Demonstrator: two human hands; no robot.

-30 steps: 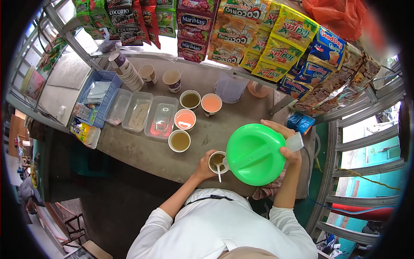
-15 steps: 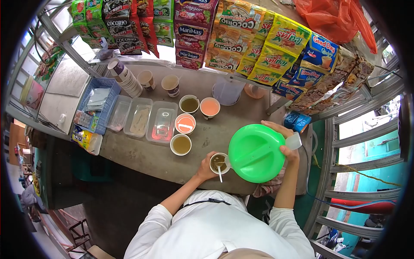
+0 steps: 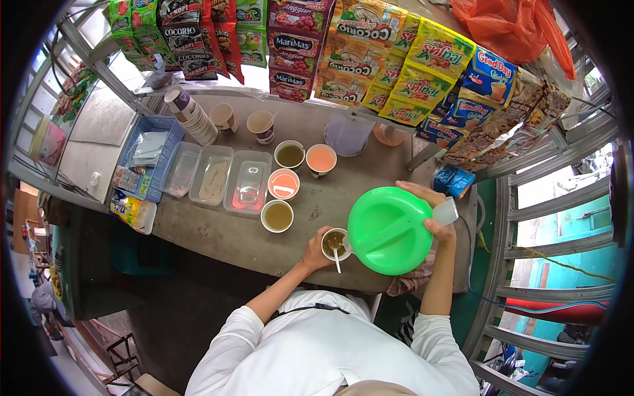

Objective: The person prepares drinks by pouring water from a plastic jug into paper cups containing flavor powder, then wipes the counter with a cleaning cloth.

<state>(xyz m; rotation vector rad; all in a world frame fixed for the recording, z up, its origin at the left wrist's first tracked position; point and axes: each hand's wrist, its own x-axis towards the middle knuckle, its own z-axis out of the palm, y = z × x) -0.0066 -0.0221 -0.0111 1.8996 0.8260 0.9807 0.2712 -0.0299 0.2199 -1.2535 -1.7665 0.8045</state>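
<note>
My left hand [image 3: 317, 252] is wrapped round a paper cup [image 3: 326, 255] near the table's front edge. Brownish-green liquid and a white plastic spoon [image 3: 337, 261] are inside it. In my right hand [image 3: 438, 212] is a pitcher with a round bright green lid [image 3: 389, 231], held by its pale handle [image 3: 446, 211]. The pitcher is tilted left, its spout at the cup's rim; the lid hides most of its body. Left of the cup stand filled cups: one with olive-brown liquid [image 3: 277, 216], two with orange-pink drinks [image 3: 284, 184] [image 3: 321, 158], and one dark green [image 3: 289, 156].
Clear plastic containers [image 3: 247, 185] and a blue basket [image 3: 153, 178] line the left side. Stacked cups [image 3: 191, 119] and a translucent tub [image 3: 347, 137] stand at the back. Drink sachets [image 3: 360, 53] hang overhead. A checked cloth [image 3: 411, 277] lies under the pitcher.
The pitcher has shifted slightly left and away from my body, its spout staying at the cup. The spoon's handle leans a little differently. My left hand keeps its hold on the cup.
</note>
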